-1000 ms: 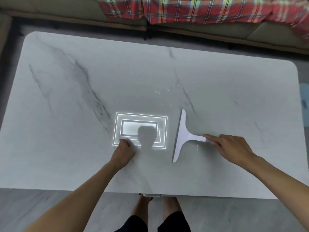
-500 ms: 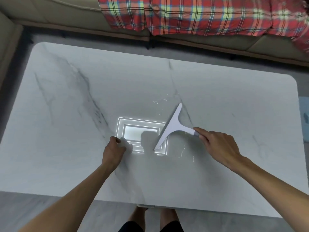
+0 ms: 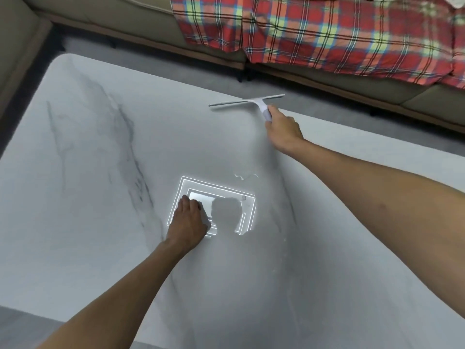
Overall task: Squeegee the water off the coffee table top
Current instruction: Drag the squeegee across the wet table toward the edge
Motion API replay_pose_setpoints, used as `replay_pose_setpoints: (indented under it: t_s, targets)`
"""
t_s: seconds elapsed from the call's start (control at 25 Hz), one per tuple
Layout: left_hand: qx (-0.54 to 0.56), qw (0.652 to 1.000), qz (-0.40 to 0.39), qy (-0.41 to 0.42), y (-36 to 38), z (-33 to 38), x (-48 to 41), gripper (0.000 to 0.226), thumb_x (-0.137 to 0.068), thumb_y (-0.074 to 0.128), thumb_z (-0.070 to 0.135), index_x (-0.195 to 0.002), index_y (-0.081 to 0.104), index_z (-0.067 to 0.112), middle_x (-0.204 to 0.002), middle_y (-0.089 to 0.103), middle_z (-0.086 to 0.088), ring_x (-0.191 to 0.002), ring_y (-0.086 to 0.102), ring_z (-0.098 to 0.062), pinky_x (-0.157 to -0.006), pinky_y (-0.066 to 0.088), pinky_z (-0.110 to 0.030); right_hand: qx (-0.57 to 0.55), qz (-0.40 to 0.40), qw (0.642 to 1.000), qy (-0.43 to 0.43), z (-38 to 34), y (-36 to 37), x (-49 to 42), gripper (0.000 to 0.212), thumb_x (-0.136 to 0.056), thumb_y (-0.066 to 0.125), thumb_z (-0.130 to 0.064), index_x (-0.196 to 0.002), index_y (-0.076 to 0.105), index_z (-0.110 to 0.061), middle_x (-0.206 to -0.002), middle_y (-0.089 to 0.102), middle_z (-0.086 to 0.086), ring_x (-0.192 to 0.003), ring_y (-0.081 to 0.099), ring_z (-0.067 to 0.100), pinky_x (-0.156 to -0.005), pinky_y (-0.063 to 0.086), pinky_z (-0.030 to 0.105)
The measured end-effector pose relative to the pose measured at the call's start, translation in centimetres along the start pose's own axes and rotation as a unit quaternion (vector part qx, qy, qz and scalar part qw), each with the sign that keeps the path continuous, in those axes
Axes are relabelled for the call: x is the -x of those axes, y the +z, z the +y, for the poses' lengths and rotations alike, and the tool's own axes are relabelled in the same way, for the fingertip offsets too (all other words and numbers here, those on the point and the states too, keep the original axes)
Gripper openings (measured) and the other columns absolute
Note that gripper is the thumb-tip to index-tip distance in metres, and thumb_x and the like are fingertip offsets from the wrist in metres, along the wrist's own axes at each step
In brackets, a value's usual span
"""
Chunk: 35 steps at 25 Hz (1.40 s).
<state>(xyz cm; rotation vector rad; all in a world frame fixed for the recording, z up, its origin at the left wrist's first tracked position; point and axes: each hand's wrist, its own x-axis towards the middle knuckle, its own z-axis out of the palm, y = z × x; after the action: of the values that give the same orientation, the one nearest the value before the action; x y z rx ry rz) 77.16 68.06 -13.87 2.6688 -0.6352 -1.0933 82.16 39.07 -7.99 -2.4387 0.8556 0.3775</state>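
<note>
The white marble coffee table top (image 3: 100,197) fills most of the view. My right hand (image 3: 283,131) grips the handle of a white squeegee (image 3: 247,101), whose blade lies crosswise at the table's far edge. My left hand (image 3: 188,221) rests on the table near its middle, fingers curled, holding nothing. A few thin water streaks (image 3: 245,176) glint on the marble between the two hands.
A bright reflection of a ceiling light (image 3: 226,195) shows beside my left hand. A beige sofa (image 3: 125,18) with a red plaid blanket (image 3: 327,34) runs along the far side, with a narrow strip of grey floor (image 3: 377,124) between it and the table.
My right hand carried the squeegee from the table's middle out to the far edge and turned the blade crosswise. The left hand stayed pressed on the table.
</note>
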Motion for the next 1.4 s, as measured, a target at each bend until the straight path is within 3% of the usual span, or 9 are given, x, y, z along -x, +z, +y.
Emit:
replay_pose_setpoints:
  t_s: [0.12,0.32,0.4,0.56,0.64,0.8,1.0,1.2,1.4]
  targets:
    - [-0.011,0.997,-0.061,-0.041,0.0,0.7,-1.0,0.042,-0.090,0.046,0.015,-0.126,0.038,-0.006,-0.144,0.025,-0.035,-0.139,0.021,-0.044,-0.111,0.031,-0.042,0.038,-0.012,0.999,-0.028,-0.7,0.3,-1.2,0.024,-0.090,0.032,-0.012,-0.111,0.040,-0.022,-0.104,0.055,0.021,-0.085,0.046,0.039,-0.068,0.033,0.037]
    - [-0.029,0.995,-0.087,-0.044,-0.9,1.8,-1.7,0.042,-0.091,0.036,0.009,-0.129,0.034,-0.010,-0.135,0.034,-0.030,-0.140,0.016,-0.049,-0.111,0.032,-0.048,0.150,-0.043,0.982,-0.105,5.8,-0.5,5.5,0.061,-0.089,0.037,-0.008,-0.144,0.024,-0.031,-0.100,0.062,0.019,-0.085,0.058,0.042,-0.067,0.040,0.039]
    - [-0.025,0.995,-0.087,-0.048,-1.0,2.2,-1.6,0.044,-0.088,0.036,0.004,-0.130,0.033,-0.011,-0.134,0.033,-0.029,-0.137,0.021,-0.051,-0.110,0.033,-0.049,0.190,-0.077,0.974,-0.094,9.5,-1.5,9.9,0.066,-0.091,0.038,-0.010,-0.149,0.016,-0.035,-0.091,0.059,0.011,-0.079,0.059,0.036,-0.063,0.038,0.034]
    - [-0.026,0.993,-0.097,-0.066,-1.1,2.9,-1.7,0.053,-0.088,0.033,0.003,-0.138,0.022,-0.012,-0.144,0.023,-0.036,-0.141,0.000,-0.057,-0.118,0.016,-0.051,0.261,-0.120,0.956,-0.055,14.2,-4.2,15.5,0.070,-0.090,0.040,-0.013,-0.149,0.013,-0.041,-0.080,0.054,0.000,-0.065,0.053,0.023,-0.058,0.039,0.032]
    - [-0.007,0.992,-0.101,-0.081,-1.3,3.2,-1.7,0.054,-0.088,0.033,0.004,-0.138,0.022,-0.012,-0.147,0.017,-0.040,-0.142,-0.003,-0.056,-0.118,0.016,-0.051,0.261,-0.109,0.957,-0.058,14.6,-5.7,15.3,0.066,-0.091,0.039,-0.017,-0.145,0.015,-0.045,-0.080,0.057,-0.002,-0.066,0.053,0.024,-0.058,0.035,0.031]
    - [0.023,0.991,-0.094,-0.097,-1.2,2.9,-1.7,0.053,-0.085,0.035,0.005,-0.136,0.026,-0.009,-0.148,0.008,-0.044,-0.143,-0.003,-0.053,-0.117,0.019,-0.050,0.201,-0.030,0.977,-0.071,11.6,-6.6,8.7,0.049,-0.096,0.037,-0.025,-0.141,0.022,-0.039,-0.106,0.064,0.015,-0.088,0.061,0.040,-0.068,0.037,0.036]
    - [0.033,0.991,-0.085,-0.099,-1.2,3.1,-1.7,0.053,-0.086,0.037,0.007,-0.136,0.027,-0.008,-0.150,-0.004,-0.044,-0.145,-0.005,-0.049,-0.118,0.020,-0.050,0.142,-0.013,0.990,-0.011,7.6,-4.3,1.9,0.036,-0.098,0.031,-0.019,-0.133,0.032,-0.025,-0.104,0.059,0.025,-0.086,0.051,0.044,-0.069,0.038,0.040]
    - [0.032,0.992,-0.080,-0.096,-1.1,3.3,-1.6,0.050,-0.085,0.038,0.006,-0.133,0.031,-0.006,-0.149,-0.002,-0.043,-0.145,-0.002,-0.049,-0.117,0.020,-0.048,0.172,-0.020,0.985,-0.006,11.7,-3.2,9.0,0.053,-0.095,0.037,-0.009,-0.144,0.023,-0.023,-0.094,0.063,0.024,-0.084,0.060,0.044,-0.070,0.045,0.042]
    - [0.015,0.992,-0.085,-0.094,-1.3,3.3,-1.5,0.049,-0.087,0.036,0.007,-0.133,0.031,-0.008,-0.148,0.000,-0.046,-0.144,-0.003,-0.051,-0.116,0.021,-0.050,0.181,-0.099,0.976,0.065,15.0,-2.2,18.7,0.059,-0.095,0.033,-0.012,-0.147,0.013,-0.029,-0.082,0.060,0.008,-0.073,0.056,0.032,-0.063,0.043,0.034]
